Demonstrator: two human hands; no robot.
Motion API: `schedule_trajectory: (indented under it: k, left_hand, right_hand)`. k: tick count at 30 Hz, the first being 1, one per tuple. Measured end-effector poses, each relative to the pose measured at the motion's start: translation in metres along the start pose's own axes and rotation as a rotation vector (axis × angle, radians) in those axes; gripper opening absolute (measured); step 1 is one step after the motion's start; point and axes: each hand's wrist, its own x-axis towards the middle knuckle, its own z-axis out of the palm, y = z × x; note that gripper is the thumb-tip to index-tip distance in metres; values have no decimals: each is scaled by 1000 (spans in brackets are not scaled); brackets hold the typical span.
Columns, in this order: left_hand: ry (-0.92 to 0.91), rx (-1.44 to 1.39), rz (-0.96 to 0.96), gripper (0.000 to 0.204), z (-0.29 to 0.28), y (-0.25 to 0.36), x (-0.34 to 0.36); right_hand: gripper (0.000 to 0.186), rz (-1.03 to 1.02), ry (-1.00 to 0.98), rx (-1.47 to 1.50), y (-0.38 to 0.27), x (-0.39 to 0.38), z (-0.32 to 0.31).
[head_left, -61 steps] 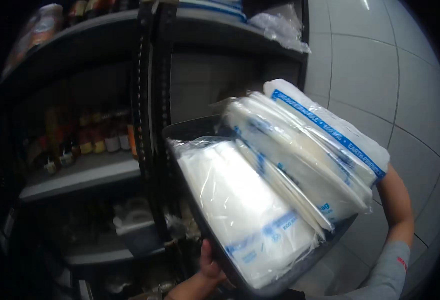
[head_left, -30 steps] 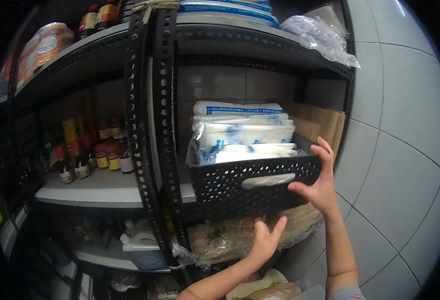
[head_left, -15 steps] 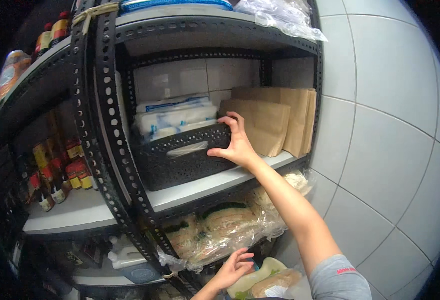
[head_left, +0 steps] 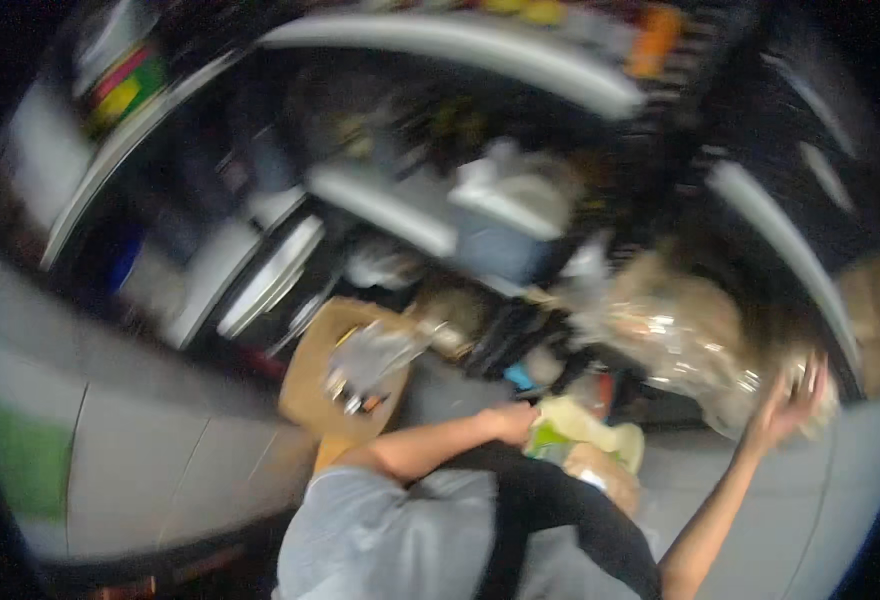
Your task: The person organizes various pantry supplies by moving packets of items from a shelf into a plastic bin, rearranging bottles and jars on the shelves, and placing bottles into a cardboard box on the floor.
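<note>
The whole picture is smeared by motion. My left hand (head_left: pixel 513 422) is at the edge of a cream and green thing (head_left: pixel 585 428), perhaps a bag or container, low in front of me. Whether it grips that edge I cannot make out. Beside the cream thing is a light brown package (head_left: pixel 605 475). Out to the right, my right hand (head_left: pixel 792 408) is raised with its fingers apart and nothing visible in them. It is nearest to a large clear plastic bag (head_left: pixel 665 325) of pale contents on a low shelf.
A cardboard box (head_left: pixel 300 375) with a plastic bag and small items stands at the left. Dark shelving with pale shelf edges (head_left: pixel 385 210) curves across the far side. A white and blue container (head_left: pixel 510 215) sits on it. Brown paper bags (head_left: pixel 868 320) show at the far right.
My view has swung down and left. My right hand has let go of the black basket's corner, and the basket is out of clear view. My left hand is now against the cream thing.
</note>
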Motion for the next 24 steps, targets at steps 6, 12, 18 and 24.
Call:
schedule_trajectory:
  k: [6, 12, 18, 24]
  left_hand:
    - [96, -105, -681, 36, 123, -142, -118]
    - [-192, -126, -689, 39, 238, -197, -195]
    - [593, -196, -650, 34, 266, -192, -228]
    - [1129, 154, -458, 26, 139, -179, -203]
  right_hand:
    - [44, 398, -1176, -283, 66, -311, -57]
    - [44, 779, -1565, -22, -13, -362, -63]
    - [39, 890, -1304, -108, -23, -373, -76]
    - [40, 914, -1473, -205, -45, -463, -149]
